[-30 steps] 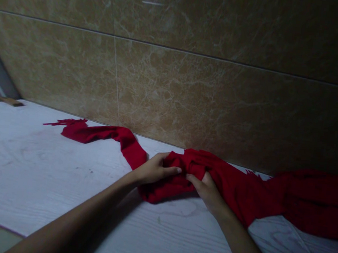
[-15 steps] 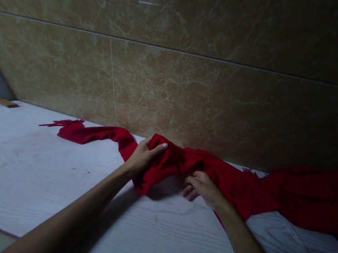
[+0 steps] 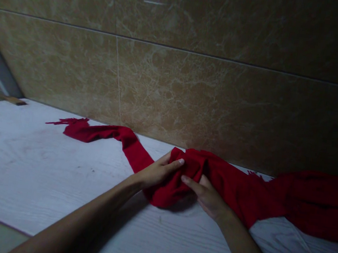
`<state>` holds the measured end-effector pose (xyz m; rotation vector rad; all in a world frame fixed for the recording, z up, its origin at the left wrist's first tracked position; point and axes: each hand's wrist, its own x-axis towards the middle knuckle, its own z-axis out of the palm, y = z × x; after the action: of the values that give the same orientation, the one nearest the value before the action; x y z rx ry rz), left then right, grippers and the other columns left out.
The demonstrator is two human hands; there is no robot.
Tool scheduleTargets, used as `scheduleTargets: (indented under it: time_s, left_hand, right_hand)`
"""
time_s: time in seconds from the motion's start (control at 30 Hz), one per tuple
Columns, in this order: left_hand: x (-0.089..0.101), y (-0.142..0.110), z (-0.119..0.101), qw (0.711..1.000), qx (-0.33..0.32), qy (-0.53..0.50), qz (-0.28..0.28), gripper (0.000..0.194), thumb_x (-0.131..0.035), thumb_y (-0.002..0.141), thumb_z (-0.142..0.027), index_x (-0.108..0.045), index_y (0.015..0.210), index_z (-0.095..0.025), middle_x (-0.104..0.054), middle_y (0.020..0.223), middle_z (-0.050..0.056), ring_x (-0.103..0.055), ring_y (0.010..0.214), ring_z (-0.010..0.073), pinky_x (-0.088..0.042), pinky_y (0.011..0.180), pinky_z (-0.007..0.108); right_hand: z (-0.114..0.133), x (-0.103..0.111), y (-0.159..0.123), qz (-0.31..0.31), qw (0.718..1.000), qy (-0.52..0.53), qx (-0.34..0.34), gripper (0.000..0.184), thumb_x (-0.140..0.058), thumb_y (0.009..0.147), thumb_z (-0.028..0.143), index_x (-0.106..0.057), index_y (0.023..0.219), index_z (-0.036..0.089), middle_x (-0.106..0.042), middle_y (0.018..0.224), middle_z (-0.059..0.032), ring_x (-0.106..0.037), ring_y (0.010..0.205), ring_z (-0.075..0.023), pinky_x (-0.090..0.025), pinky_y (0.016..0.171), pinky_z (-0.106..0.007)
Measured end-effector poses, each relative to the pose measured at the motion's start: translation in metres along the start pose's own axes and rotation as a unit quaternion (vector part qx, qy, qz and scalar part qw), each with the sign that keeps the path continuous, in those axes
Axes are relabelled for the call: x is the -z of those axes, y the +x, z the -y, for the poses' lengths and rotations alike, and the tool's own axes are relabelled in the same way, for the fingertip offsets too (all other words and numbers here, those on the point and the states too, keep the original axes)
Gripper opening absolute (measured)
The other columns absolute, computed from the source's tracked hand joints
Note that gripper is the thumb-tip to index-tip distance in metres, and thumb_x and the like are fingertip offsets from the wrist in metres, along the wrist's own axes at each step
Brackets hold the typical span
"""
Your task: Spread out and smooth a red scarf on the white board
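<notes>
A long red scarf (image 3: 137,151) with fringed ends lies along the back of a whitish wood-grain board (image 3: 46,170). Its middle is bunched and lifted between my two hands. My left hand (image 3: 161,172) grips the bunched part from the left, thumb on top and the other fingers hidden behind the cloth. Close by on the right, my right hand (image 3: 208,193) pinches the same bunch, thumb on the near face and fingers tucked inside the fold. The fringe on the left end trails flat on the board.
Behind the board rises a brown marbled tile wall (image 3: 166,90). A grey metal post (image 3: 3,65) stands at the far left, with a small wooden block (image 3: 16,101) at its foot. More red cloth (image 3: 321,203) is heaped at the right.
My left hand has moved right with the cloth, closer to my right hand. My right hand has gone from beneath the scarf's edge to holding the bunch. The view has shifted slightly.
</notes>
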<state>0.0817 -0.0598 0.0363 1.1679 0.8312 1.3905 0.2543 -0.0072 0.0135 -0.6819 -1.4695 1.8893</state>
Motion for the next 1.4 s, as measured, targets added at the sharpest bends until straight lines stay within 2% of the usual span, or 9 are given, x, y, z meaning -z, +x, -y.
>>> scheduleTargets:
  time_s: [0.1, 0.2, 0.3, 0.43, 0.73, 0.87, 1.07, 1.23, 1.4]
  left_hand:
    - [0.001, 0.000, -0.003, 1.000, 0.000, 0.003, -0.014, 0.036, -0.074, 0.083, -0.047, -0.063, 0.102, -0.018, -0.070, 0.085, 0.001, -0.064, 0.086, 0.0183, -0.051, 0.083, 0.032]
    - [0.006, 0.002, -0.005, 0.999, -0.018, -0.010, -0.048, 0.036, -0.075, 0.082, -0.046, -0.062, 0.100, -0.018, -0.068, 0.083, 0.000, -0.063, 0.079, 0.0160, -0.051, 0.078, 0.030]
    - [0.012, 0.006, -0.006, 0.991, -0.063, -0.031, -0.113, 0.037, -0.078, 0.079, -0.045, -0.061, 0.099, -0.019, -0.069, 0.086, 0.000, -0.063, 0.079, 0.0154, -0.051, 0.076, 0.028]
    - [0.018, 0.012, -0.010, 0.979, -0.093, -0.046, -0.174, 0.039, -0.080, 0.076, -0.044, -0.061, 0.098, -0.018, -0.070, 0.085, 0.001, -0.066, 0.083, 0.0181, -0.053, 0.078, 0.030]
    - [0.032, 0.014, -0.026, 0.957, -0.115, -0.075, -0.254, 0.037, -0.084, 0.070, -0.039, -0.062, 0.091, -0.018, -0.071, 0.082, 0.001, -0.070, 0.089, 0.0205, -0.057, 0.085, 0.031]
    - [0.038, 0.014, -0.027, 0.963, -0.055, -0.097, -0.246, 0.030, -0.084, 0.070, -0.032, -0.063, 0.086, -0.017, -0.072, 0.078, 0.004, -0.072, 0.085, 0.0232, -0.060, 0.079, 0.032]
    - [0.042, 0.016, -0.017, 0.971, 0.021, -0.105, -0.213, 0.020, -0.080, 0.077, -0.028, -0.068, 0.086, -0.015, -0.073, 0.075, 0.005, -0.071, 0.069, 0.0187, -0.059, 0.066, 0.028]
    - [0.040, 0.012, -0.009, 0.985, 0.114, -0.047, -0.119, 0.030, -0.081, 0.078, -0.038, -0.072, 0.094, -0.015, -0.074, 0.078, 0.006, -0.068, 0.064, 0.0150, -0.055, 0.060, 0.023]
    - [0.035, 0.007, -0.007, 0.985, 0.160, 0.060, -0.013, 0.045, -0.074, 0.079, -0.058, -0.077, 0.092, -0.015, -0.078, 0.084, 0.010, -0.069, 0.072, 0.0195, -0.056, 0.072, 0.029]
  right_hand:
    - [0.000, -0.004, 0.000, -0.012, 0.999, -0.036, -0.040, 0.073, -0.086, 0.068, 0.031, -0.055, 0.134, 0.023, -0.075, 0.110, -0.0054, -0.073, 0.084, -0.0231, -0.061, 0.065, -0.032]
    - [0.001, -0.004, -0.001, -0.031, 0.994, -0.067, -0.080, 0.066, -0.081, 0.070, 0.025, -0.054, 0.131, 0.020, -0.077, 0.086, -0.0032, -0.067, 0.054, -0.0178, -0.053, 0.043, -0.026]
    - [0.001, -0.002, -0.001, -0.039, 0.990, -0.070, -0.117, 0.044, -0.072, 0.076, 0.023, -0.059, 0.118, 0.015, -0.074, 0.073, -0.0043, -0.066, 0.048, -0.0169, -0.049, 0.038, -0.023]
    - [0.001, 0.001, -0.001, -0.022, 0.986, -0.084, -0.145, 0.018, -0.064, 0.081, 0.023, -0.063, 0.096, 0.013, -0.075, 0.074, -0.0091, -0.069, 0.054, -0.0176, -0.050, 0.039, -0.022]
    - [0.010, 0.001, -0.006, 0.092, 0.978, -0.138, -0.128, 0.035, -0.059, 0.078, 0.035, -0.074, 0.100, 0.012, -0.077, 0.083, -0.0097, -0.063, 0.050, -0.0124, -0.047, 0.043, -0.021]
    - [0.006, 0.004, -0.005, 0.076, 0.985, -0.130, -0.082, 0.039, -0.065, 0.073, 0.041, -0.074, 0.100, 0.014, -0.077, 0.092, -0.0106, -0.068, 0.063, -0.0165, -0.049, 0.048, -0.024]
    - [0.005, 0.009, -0.006, 0.038, 0.997, -0.043, -0.061, 0.025, -0.075, 0.068, 0.036, -0.074, 0.077, 0.013, -0.076, 0.074, -0.0099, -0.070, 0.063, -0.0195, -0.049, 0.058, -0.028]
    - [0.010, 0.005, -0.005, -0.007, 0.999, 0.043, -0.017, 0.020, -0.080, 0.062, 0.032, -0.071, 0.061, 0.015, -0.072, 0.063, -0.0092, -0.072, 0.070, -0.0265, -0.052, 0.061, -0.033]
    - [0.013, 0.005, 0.001, -0.008, 0.997, 0.080, 0.004, 0.021, -0.075, 0.066, 0.034, -0.069, 0.060, 0.015, -0.074, 0.067, -0.0126, -0.071, 0.070, -0.0268, -0.052, 0.059, -0.034]
